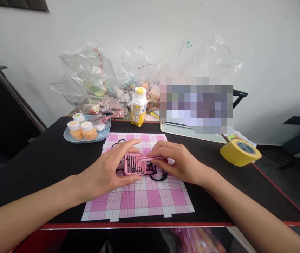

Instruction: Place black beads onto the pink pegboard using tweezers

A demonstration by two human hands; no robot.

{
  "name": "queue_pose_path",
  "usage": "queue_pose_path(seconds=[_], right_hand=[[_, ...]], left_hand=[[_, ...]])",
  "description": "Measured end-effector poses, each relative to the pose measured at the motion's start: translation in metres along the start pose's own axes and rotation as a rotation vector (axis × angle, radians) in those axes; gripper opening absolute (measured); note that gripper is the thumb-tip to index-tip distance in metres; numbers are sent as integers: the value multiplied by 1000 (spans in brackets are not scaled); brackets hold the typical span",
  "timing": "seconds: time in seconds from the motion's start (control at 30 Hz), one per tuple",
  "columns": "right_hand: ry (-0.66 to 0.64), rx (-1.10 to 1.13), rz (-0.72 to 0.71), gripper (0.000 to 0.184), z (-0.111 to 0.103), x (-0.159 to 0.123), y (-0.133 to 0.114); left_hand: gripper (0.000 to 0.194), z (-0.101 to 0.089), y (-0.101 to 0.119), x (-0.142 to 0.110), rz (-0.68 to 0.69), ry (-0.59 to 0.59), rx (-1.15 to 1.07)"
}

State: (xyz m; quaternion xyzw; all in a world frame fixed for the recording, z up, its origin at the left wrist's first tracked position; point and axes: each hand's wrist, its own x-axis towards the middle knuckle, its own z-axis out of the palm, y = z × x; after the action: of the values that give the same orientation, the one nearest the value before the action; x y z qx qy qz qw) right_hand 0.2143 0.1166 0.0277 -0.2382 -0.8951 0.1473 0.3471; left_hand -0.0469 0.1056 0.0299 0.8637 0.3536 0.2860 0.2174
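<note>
Black desk mat (47, 161) lay beneath a checked pegboard (139, 200). Beyond the pegboard, a yellow-capped bottle (138, 109) stood; off the pegboard's left rear corner, a plate (67, 136) of jars (88, 132). Over the pegboard, left hand (110, 170) gripped a pink tray (135, 173) of black beads (132, 164) by its edges; right hand (175, 157) pinched pink tweezers (150, 159), tips inside the tray.
</note>
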Motion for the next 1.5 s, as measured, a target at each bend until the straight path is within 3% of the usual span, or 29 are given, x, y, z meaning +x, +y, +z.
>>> queue_pose_path(seconds=[0.23,0.37,0.57,0.7,1.5], right_hand=[[25,-20,-17,14,2,0,-1],[77,-31,3,12,-8,0,-1],[-1,-141,237,12,-37,-5,6],[-81,-148,361,17,-43,-8,10],[-149,-163,320,16,-39,-6,12]], left_hand=[[72,0,-1,0,-1,0,2],[72,0,0,0,-17,9,16],[72,0,-2,1,8,47,19],[72,0,-2,1,5,49,15],[73,-2,-1,0,4,42,13]])
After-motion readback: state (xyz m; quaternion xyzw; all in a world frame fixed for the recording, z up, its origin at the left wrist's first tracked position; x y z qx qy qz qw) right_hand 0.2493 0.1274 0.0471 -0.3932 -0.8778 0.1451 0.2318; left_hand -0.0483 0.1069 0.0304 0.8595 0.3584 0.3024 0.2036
